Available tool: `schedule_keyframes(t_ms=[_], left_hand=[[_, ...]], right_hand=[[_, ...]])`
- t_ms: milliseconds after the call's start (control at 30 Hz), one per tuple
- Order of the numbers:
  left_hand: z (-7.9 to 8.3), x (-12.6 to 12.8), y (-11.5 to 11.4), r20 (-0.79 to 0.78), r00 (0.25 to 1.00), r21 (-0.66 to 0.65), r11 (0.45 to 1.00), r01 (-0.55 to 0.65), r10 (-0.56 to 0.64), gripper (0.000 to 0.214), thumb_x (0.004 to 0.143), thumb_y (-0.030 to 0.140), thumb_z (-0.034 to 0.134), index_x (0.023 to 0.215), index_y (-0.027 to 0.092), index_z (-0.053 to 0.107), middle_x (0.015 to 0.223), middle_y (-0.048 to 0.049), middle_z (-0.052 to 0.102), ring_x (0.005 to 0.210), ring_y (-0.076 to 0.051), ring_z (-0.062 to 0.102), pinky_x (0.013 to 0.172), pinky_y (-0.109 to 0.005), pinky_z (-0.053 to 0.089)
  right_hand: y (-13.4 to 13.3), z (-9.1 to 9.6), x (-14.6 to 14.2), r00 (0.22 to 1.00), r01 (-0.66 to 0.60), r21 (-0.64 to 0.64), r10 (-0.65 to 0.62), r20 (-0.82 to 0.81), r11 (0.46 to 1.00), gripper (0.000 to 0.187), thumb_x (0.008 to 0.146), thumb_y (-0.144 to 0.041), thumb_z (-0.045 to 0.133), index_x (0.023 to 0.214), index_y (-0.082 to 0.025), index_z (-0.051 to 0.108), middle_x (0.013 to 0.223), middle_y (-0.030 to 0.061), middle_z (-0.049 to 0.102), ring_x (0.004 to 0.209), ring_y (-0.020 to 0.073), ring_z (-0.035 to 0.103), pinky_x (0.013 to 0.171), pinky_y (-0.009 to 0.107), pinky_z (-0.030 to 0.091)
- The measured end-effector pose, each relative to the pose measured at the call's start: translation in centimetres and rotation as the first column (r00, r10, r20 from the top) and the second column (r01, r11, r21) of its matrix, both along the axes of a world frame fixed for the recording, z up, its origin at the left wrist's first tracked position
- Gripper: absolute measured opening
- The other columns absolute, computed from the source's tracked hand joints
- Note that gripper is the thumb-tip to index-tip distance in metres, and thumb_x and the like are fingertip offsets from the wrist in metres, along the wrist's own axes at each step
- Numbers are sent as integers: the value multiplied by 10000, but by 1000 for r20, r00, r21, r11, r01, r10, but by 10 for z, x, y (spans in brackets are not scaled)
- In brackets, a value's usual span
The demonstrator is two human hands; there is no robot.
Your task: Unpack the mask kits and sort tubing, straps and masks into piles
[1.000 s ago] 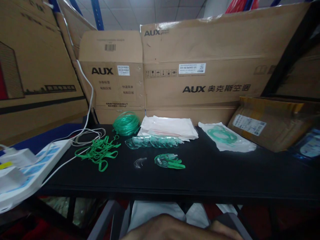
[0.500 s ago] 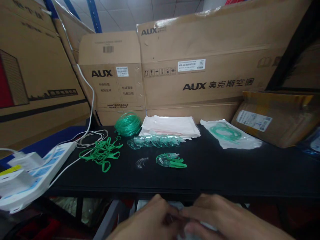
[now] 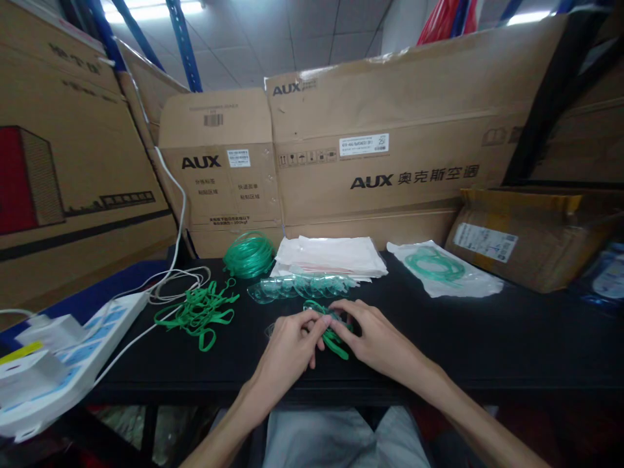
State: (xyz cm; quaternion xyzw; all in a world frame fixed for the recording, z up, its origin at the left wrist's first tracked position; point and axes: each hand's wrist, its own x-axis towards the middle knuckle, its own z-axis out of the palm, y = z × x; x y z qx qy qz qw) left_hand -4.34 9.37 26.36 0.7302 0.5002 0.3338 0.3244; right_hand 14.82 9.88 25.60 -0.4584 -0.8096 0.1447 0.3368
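Both hands meet over a clear green oxygen mask with a green elastic strap (image 3: pixel 337 344) at the middle of the black table. The thumb and forefinger of my left hand (image 3: pixel 292 338) are pinched at the mask's left side. My right hand (image 3: pixel 373 333) has its thumb and forefinger closed around the right side, and the fingers cover much of the mask. Thin clear strips (image 3: pixel 269 330) lie partly hidden beside my left hand. Behind the hands is a row of clear green masks (image 3: pixel 297 286). A tangle of green elastic straps (image 3: pixel 199 312) lies to the left.
A coil of green tubing (image 3: pixel 249 255) and a stack of white bags (image 3: pixel 331 255) stand at the back. Another bag with tubing (image 3: pixel 439 266) lies right, before a taped carton (image 3: pixel 511 240). A white power strip (image 3: pixel 104 318) with cables occupies the left. Tall cardboard (image 3: pixel 390 117) walls the back.
Both hands have risen from below the table's front edge onto the tabletop and closed on the mask, whose strap has shifted. The view has tilted upward slightly.
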Motion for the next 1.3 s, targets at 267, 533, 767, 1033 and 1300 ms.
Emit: schedule_keyframes(t_ms=[267, 533, 767, 1033, 1300], left_hand=[[1, -2, -9, -39, 995, 130, 987, 98, -94, 343, 1023, 433, 456, 827, 192, 601, 551, 64, 487, 488, -121, 480, 543, -228, 351], [2, -2, -8, -44, 995, 216, 972, 96, -88, 327, 1045, 374, 404, 840, 196, 587, 741, 15, 586, 676, -151, 515, 658, -253, 360], [1, 0, -12, -109, 989, 270, 954, 128, -102, 320, 1026, 303, 410, 735, 203, 498, 717, 26, 526, 672, -149, 489, 661, -265, 331], [2, -2, -11, -82, 994, 189, 979, 81, -66, 294, 1022, 295, 396, 761, 207, 499, 652, 59, 459, 618, -131, 437, 640, -259, 301], [4, -2, -18, -96, 973, 195, 954, 227, -212, 266, 909, 167, 467, 646, 190, 445, 605, 62, 391, 585, -108, 382, 593, -250, 262]], right_hand=[[-4, -1, 8, 993, -80, 75, 85, -77, 994, 471, 970, -276, 632, 1430, -259, 531, 1210, 78, 712, 1141, 219, 671, 1022, 383, 524], [-13, -13, -1, 954, -51, 385, -69, 290, 921, 420, 1000, -104, 493, 1416, -56, 526, 1062, 168, 743, 942, 294, 721, 873, 489, 598], [-20, -2, 1, 966, -106, 385, 3, 258, 917, 212, 990, -135, 528, 1143, -123, 675, 988, 117, 751, 867, 272, 720, 818, 459, 599], [-18, -7, -3, 948, -114, 405, -23, 318, 907, 233, 1034, -136, 451, 1173, -108, 636, 1044, 139, 746, 915, 275, 720, 845, 448, 585], [-11, -10, -2, 935, 45, 485, -208, 288, 873, 235, 1029, -106, 429, 905, -174, 616, 807, 70, 677, 724, 224, 667, 684, 330, 527]])
